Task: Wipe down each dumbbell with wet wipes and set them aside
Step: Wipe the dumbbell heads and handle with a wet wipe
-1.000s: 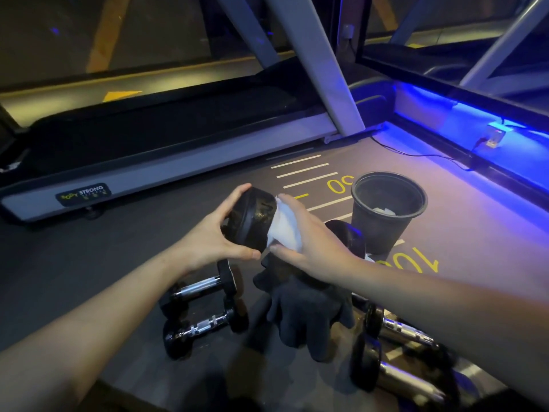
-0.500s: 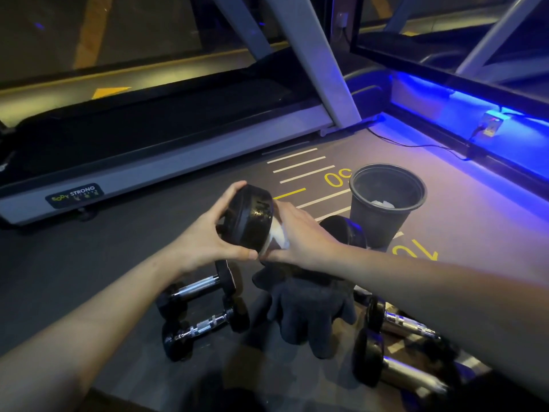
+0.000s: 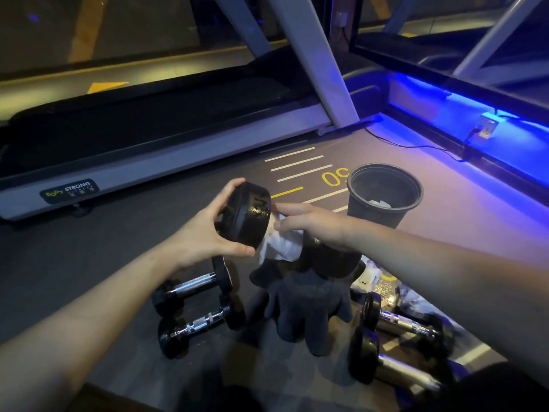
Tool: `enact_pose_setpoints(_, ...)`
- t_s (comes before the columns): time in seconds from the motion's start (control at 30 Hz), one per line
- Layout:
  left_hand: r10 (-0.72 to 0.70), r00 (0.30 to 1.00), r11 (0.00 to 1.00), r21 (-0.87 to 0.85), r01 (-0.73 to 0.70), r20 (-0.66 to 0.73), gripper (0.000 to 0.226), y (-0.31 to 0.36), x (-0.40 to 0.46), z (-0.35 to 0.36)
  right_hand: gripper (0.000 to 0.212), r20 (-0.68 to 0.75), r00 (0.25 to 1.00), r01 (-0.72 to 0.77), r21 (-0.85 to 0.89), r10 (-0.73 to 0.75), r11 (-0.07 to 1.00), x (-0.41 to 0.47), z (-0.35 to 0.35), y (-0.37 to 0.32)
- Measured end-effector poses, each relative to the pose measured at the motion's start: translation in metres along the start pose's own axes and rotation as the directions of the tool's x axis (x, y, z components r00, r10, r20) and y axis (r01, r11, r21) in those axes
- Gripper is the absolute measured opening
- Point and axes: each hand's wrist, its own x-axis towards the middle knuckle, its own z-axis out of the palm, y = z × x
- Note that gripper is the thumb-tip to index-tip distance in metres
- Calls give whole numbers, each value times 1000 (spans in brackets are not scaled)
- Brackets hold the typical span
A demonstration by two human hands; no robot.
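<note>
— Where's the dumbbell (image 3: 248, 217)?
— Held above the floor (image 3: 89, 257). The left hand (image 3: 205, 233) has its grip curled round the near black end.
— And the right hand (image 3: 315, 221)?
— Its grip pinches a white wipe (image 3: 280, 243) against the handle. Other dumbbells (image 3: 193, 288) lie on the floor beneath, a black bin (image 3: 383, 200) just beyond.

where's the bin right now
In the head view the black bin stands on the floor right of centre, just beyond the right hand, beside the yellow floor numbers.
</note>
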Motion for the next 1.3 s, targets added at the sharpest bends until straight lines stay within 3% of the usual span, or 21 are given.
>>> enact_pose_setpoints(0.13,13,1000,1000,22,-12,-14,117,2,0,2,44,-79,986,98,-448,-148,889,6,0,10)
enact_pose_setpoints(0.2,20,1000,999,27,-20,-13,117,1,-1,2,46,-149,956,141,-518,-251,844,10,5,15)
enact_pose_setpoints(0.33,19,1000,999,28,-19,-4,117,0,-1,0,44,-239,887,198,-577,-395,793,14,14,16)
enact_pose_setpoints(0.57,12,1000,1000,17,-13,18,120,-4,1,-1,29,-335,827,163,-627,-452,762,21,25,15)
enact_pose_setpoints(0.67,11,999,1000,14,-12,38,119,-5,-1,-3,20,-246,918,107,-602,-311,791,23,17,4)
enact_pose_setpoints(0.73,21,998,999,26,-22,57,121,-5,-2,-3,29,-156,972,56,-577,-177,815,30,8,-6)
enact_pose_setpoints(0.8,35,997,999,32,-37,65,121,-4,-1,-2,35,-111,991,-6,-581,-72,814,35,2,-12)
enact_pose_setpoints(0.87,39,997,999,30,-41,63,120,-3,-1,-1,27,-81,996,-12,-561,-40,828,35,1,-15)
enact_pose_setpoints(0.97,15,999,1000,16,-15,39,120,-5,-3,-2,25,-136,987,-5,-541,-82,841,29,11,-13)
enact_pose_setpoints(1.03,3,1000,1000,16,-3,22,119,-7,-5,-2,31,-246,953,-21,-634,-176,773,22,24,-4)
enact_pose_setpoints(1.1,4,1000,1000,17,-4,15,118,-7,-5,-1,21,-348,888,-54,-727,-300,684,16,42,5)
enact_pose_setpoints(1.2,10,1000,1000,11,-10,19,119,-7,-4,-1,21,-386,830,-66,-784,-402,617,11,56,11)
enact_pose_setpoints(1.3,15,1000,1000,22,-16,24,118,-4,-3,-1,19,-323,887,-19,-739,-329,674,12,41,-2)
